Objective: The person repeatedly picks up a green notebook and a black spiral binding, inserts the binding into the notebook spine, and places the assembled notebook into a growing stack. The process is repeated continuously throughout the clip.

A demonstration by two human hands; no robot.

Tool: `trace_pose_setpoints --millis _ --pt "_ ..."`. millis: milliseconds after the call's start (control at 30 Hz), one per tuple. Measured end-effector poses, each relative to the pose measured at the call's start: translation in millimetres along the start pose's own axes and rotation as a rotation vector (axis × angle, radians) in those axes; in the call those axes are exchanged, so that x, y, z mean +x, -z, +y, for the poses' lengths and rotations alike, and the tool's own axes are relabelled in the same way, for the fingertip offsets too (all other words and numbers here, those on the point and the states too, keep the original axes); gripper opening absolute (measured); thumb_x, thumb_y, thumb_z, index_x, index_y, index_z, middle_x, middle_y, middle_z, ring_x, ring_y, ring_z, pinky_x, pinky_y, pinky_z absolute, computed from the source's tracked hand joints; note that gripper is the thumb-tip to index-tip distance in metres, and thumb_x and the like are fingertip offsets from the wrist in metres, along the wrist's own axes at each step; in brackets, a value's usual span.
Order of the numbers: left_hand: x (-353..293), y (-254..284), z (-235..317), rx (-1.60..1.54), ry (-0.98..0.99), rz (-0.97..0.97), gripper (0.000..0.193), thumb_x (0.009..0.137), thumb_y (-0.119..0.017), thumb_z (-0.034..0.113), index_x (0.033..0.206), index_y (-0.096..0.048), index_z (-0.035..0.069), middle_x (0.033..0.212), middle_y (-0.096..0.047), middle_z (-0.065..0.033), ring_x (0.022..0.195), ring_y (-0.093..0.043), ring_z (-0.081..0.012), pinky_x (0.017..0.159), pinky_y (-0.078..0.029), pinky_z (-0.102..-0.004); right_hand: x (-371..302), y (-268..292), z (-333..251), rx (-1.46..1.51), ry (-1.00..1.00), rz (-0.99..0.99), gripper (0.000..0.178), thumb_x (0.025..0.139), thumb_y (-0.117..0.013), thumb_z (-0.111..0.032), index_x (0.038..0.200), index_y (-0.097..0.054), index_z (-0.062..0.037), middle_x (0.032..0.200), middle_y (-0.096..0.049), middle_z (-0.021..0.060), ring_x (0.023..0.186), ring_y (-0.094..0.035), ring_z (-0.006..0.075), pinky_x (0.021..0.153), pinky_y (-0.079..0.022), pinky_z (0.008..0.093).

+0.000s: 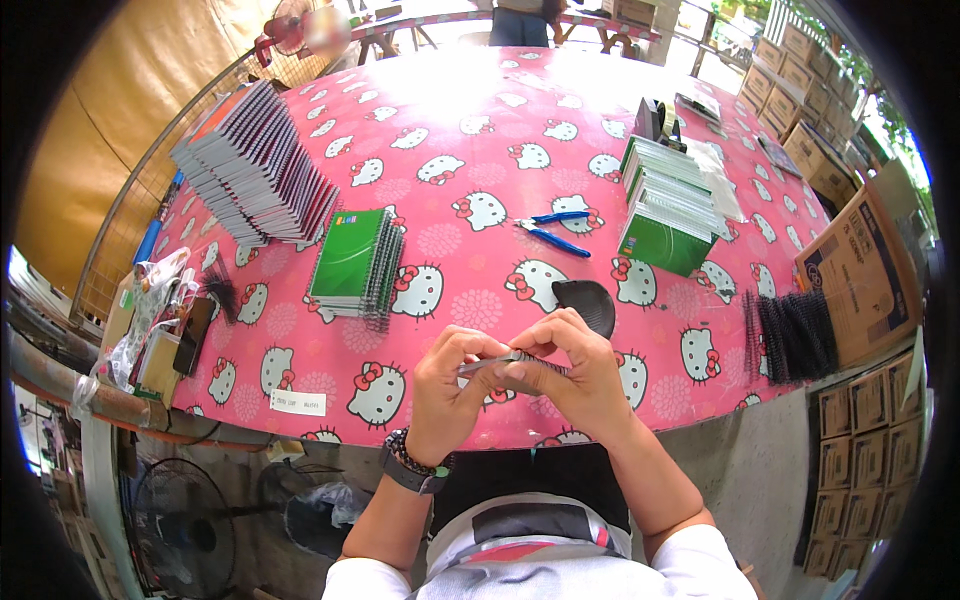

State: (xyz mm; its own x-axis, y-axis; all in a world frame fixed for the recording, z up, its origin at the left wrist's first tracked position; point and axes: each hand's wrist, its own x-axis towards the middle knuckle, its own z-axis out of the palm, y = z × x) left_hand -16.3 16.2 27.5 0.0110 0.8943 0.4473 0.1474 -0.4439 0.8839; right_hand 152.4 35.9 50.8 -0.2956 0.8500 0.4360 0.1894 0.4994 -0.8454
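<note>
Above the table's near edge, my left hand [450, 380] and my right hand [572, 372] both pinch a small spiral notebook [514, 356]. It is seen almost edge-on, and its dark coil runs toward my right fingers. My fingers cover much of it. Just beyond my right hand lies a black, curved, dish-like piece [588, 304]. Farther off, blue-handled cutting pliers [553, 236] rest with their handles spread. A short stack of green spiral notebooks [345, 262] is left of centre. More notebooks [668, 245] stand packed in a row at the right, a green cover facing me.
Tall stacks of spiral notebooks [250, 165] stand at the far left. Black binding coils [795, 335] lie at the right edge beside a cardboard box [862, 280]. A white label [298, 402] is near the front edge. A tape dispenser [658, 122] sits behind the notebook row. Someone [520, 25] stands beyond the table.
</note>
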Motion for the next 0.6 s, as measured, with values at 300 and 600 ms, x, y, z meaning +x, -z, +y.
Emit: trace_pose_setpoints --millis 300,600 --pt "-0.1 1.2 0.3 0.021 -0.034 0.03 0.011 0.084 -0.067 0.005 0.094 -0.065 0.003 0.088 -0.062 -0.0055 0.069 -0.063 -0.0108 0.059 -0.049 -0.0242 4.5 -4.8 4.1 -0.166 0.206 0.046 0.025 0.075 -0.078 -0.019 0.089 -0.064 -0.0038 0.08 -0.059 0.0083 0.074 -0.056 0.0238 0.065 -0.046 0.0351" --pt "-2.0 3.9 0.6 -0.02 -0.061 0.003 0.011 0.081 -0.072 0.007 0.09 -0.068 0.003 0.088 -0.063 -0.0056 0.072 -0.063 -0.0116 0.056 -0.049 -0.0216 2.8 -2.8 9.4 -0.076 0.214 -0.006 0.024 0.076 -0.078 -0.017 0.087 -0.063 -0.0012 0.077 -0.056 0.0075 0.068 -0.057 0.018 0.059 -0.046 0.0298"
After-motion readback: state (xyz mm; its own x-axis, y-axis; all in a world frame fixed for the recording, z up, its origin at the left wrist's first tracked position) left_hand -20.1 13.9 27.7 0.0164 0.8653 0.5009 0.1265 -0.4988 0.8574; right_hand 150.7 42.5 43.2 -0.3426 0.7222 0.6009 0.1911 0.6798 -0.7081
